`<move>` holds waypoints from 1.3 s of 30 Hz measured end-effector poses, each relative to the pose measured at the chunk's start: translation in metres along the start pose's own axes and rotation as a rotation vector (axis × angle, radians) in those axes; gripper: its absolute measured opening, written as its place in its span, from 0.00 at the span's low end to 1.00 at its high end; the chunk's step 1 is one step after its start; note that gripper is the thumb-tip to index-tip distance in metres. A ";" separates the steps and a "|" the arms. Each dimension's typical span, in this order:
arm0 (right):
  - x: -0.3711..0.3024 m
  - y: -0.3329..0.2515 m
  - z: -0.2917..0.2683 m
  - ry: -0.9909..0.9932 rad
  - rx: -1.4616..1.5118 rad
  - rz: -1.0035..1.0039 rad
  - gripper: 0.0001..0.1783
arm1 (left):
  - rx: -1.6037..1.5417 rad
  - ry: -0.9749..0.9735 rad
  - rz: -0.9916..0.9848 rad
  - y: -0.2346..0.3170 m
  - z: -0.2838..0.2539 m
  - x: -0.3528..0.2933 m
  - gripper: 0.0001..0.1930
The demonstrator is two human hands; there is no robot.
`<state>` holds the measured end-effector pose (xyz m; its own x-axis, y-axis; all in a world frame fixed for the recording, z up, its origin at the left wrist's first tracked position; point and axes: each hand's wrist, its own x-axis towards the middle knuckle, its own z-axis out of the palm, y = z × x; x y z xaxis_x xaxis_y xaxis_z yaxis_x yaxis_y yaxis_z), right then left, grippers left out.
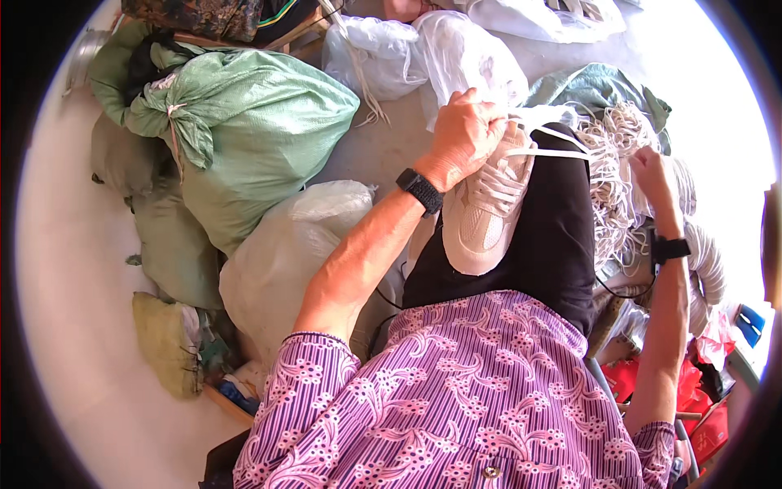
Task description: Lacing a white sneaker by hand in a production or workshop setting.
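A beige sneaker (486, 208) rests on my lap over black trousers, its toe pointing toward me. White shoelace (550, 152) crosses its front in rows, and a long loop runs out to the right from the upper eyelets. My left hand (471, 134) is closed at the sneaker's upper left edge, by the ankle opening; its fingertips are partly hidden. Off to the right, my right hand (654, 175) is raised with curled fingers beside a heap of white laces (615, 175). Whatever lies inside those fingers is hidden.
Stuffed green sacks (252, 130) stand at the left, with a white plastic bag (297, 253) nearer me. Clear plastic bags (468, 61) lie ahead. On the right are bundled cords (707, 265) and red bags (709, 416). A green cloth sack (599, 88) sits behind the laces.
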<state>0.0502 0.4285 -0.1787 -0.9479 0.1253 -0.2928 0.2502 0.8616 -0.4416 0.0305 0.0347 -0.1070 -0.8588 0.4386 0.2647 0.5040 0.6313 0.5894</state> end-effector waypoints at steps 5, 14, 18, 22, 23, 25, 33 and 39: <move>-0.055 -0.176 -0.003 0.336 0.154 -0.584 0.21 | -0.400 0.116 -0.109 0.031 -0.023 -0.012 0.04; -0.102 -0.231 -0.086 -0.275 0.452 -0.650 0.09 | -0.516 -0.116 -0.050 0.057 -0.044 -0.003 0.16; -0.121 -0.212 -0.138 -0.211 0.531 -0.614 0.08 | -0.895 -0.328 -0.113 0.087 -0.038 0.011 0.16; -0.145 -0.174 -0.167 0.013 0.399 -0.344 0.14 | -1.112 -0.239 -0.103 0.107 -0.048 0.029 0.13; -0.146 -0.158 -0.177 -0.044 0.334 -0.256 0.14 | -1.112 -0.241 -0.098 0.107 -0.052 0.032 0.13; -0.134 -0.119 -0.151 -0.062 0.442 -0.179 0.12 | -1.044 0.294 -0.067 0.096 -0.080 0.025 0.12; -0.148 -0.148 -0.043 -0.122 0.409 -0.255 0.08 | -0.376 0.583 -0.574 -0.009 -0.100 -0.061 0.10; -0.124 -0.213 0.008 0.028 0.525 -0.722 0.07 | -0.269 0.002 0.068 0.076 -0.054 -0.035 0.12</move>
<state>0.1161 0.2257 -0.0549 -0.9122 -0.3428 0.2246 -0.3580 0.3998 -0.8438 0.0938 0.0327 -0.0306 -0.8242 0.4728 0.3116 0.5183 0.4083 0.7515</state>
